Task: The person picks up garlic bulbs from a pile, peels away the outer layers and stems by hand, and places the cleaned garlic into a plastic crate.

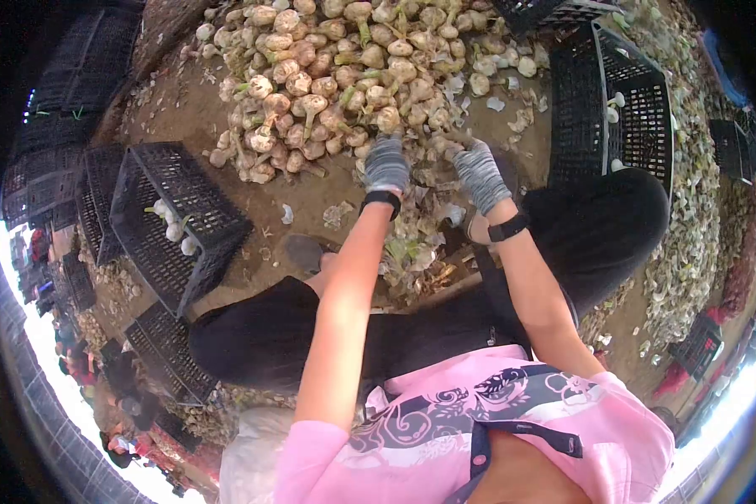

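A large heap of garlic bulbs [311, 92], some with short stems, lies on the ground in front of me. My left hand [386, 165], in a grey striped glove, reaches to the heap's near edge, its fingertips hidden among the bulbs. Just to its right, my right hand [480, 175] in a matching glove has its fingers curled; what they hold is too small to make out. Loose skins and leafy scraps [412, 248] lie below and between the hands.
A black crate [172, 227] with a few white bulbs stands at the left, with more crates behind it. Another black crate [601, 109] stands at the right, beside a long strip of scattered garlic [689, 227]. My bent legs frame the near ground.
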The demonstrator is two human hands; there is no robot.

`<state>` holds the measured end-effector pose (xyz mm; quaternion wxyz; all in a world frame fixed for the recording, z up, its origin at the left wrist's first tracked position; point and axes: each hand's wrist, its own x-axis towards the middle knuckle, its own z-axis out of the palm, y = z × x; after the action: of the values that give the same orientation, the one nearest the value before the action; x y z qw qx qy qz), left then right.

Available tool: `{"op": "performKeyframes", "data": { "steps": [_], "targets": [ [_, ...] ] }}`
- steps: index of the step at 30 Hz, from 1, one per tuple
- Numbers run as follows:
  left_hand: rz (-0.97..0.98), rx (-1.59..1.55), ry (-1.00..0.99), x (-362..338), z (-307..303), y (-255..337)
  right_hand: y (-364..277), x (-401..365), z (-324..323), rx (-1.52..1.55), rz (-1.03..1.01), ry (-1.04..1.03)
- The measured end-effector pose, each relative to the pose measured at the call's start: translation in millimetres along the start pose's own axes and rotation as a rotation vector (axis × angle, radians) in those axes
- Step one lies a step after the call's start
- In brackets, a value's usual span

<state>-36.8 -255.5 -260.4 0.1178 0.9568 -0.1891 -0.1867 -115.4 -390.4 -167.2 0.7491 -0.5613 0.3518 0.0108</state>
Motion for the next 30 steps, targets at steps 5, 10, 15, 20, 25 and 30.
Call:
{"op": "performKeyframes", "data": {
  "steps": [5,10,15,20,25,30],
  "targets": [
    [-0.035,-0.099,-0.083,6,-31,2,38,30,-20,-0.263,-0.052,-0.065],
    [-0.035,-0.547,-0.027,-22,-99,5,5,5,1,-0.797,-0.347,-0.102],
    [0.15,-0.378,-0.103,-55,-166,35,8,-6,26,-1.142,-0.481,-0.276],
    [0.187,-0.804,-0.054,-77,-159,19,2,-29,29,-0.704,-0.516,-0.169],
    [0.114,-0.892,0.06,-108,-155,16,9,-28,18,-0.38,-0.446,-0.145],
    [0.075,-1.327,0.032,-117,-125,5,4,-28,21,-0.376,-0.396,-0.109]
  ]
}}
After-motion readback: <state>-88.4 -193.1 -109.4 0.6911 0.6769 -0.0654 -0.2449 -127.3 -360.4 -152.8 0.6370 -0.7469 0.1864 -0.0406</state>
